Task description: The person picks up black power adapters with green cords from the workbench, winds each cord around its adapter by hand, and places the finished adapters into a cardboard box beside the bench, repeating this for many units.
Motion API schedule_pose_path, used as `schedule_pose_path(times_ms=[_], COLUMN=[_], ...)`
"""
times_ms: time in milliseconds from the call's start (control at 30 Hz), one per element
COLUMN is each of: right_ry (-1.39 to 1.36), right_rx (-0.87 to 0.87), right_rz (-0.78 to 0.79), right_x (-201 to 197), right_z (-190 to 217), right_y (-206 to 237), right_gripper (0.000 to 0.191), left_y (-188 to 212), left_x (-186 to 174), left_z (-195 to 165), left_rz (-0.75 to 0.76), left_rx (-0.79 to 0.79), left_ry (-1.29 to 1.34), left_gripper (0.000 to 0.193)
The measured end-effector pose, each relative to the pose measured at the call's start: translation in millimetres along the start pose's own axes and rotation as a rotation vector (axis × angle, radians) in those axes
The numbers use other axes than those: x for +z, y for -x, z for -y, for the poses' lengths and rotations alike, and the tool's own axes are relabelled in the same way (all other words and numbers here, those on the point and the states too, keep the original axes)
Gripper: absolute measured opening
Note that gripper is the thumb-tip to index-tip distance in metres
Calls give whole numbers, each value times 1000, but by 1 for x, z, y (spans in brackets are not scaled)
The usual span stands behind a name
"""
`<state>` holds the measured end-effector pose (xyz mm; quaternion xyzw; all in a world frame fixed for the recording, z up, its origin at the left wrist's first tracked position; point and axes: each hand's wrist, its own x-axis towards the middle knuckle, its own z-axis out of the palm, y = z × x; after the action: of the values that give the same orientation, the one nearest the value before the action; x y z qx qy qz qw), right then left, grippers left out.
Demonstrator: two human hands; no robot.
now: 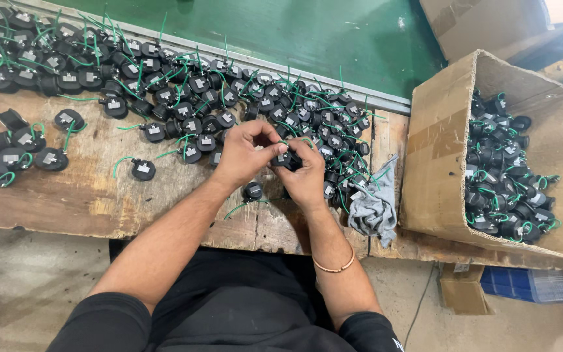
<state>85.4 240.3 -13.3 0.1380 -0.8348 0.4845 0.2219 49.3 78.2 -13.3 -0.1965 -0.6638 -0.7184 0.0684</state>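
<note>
Black round plastic parts with green wire tails [229,98] lie spread in a thick heap across the worn wooden counter [66,189], from its far left corner to where the person's hands meet. The left hand [245,153] and the right hand [307,176] are pressed close together, both grips clamped on one small black round part with a green wire [288,158], held just above the counter edge, the fingertips working at its top. One more such part [252,191] lies alone beneath the wrists. To the left a small group of the same parts [24,146] sits apart from the heap, perhaps already handled, though I cannot tell that from looking. An open brown cardboard box [434,163] to the right is about half filled with similar parts. A crumpled grey cloth [373,205] lies between hands and box. Judging by the heap, most of the work remains.
</note>
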Motion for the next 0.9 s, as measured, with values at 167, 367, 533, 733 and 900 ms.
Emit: schedule_pose_path(times_ms=[167, 367, 533, 733, 900], right_ry=[-109, -211, 156, 1080, 971], right_rx=[7, -56, -354, -380, 45], right_rz=[-45, -158, -424, -807, -474], right_x=[-3, -18, -91, -247, -282], right_z=[-5, 5, 29, 28, -17], right_y=[1, -8, -18, -35, -39], right_gripper=[38, 42, 38, 49, 45], left_y=[-1, -14, -24, -38, -46], left_x=[-3, -39, -49, -40, -34], left_z=[-18, -34, -25, 1, 10], left_rz=[8, -309, -385, -133, -130], left_rx=[137, 286, 350, 329, 271], left_ry=[-93, -251, -753, -1042, -1003], left_gripper=[20, 18, 36, 57, 44])
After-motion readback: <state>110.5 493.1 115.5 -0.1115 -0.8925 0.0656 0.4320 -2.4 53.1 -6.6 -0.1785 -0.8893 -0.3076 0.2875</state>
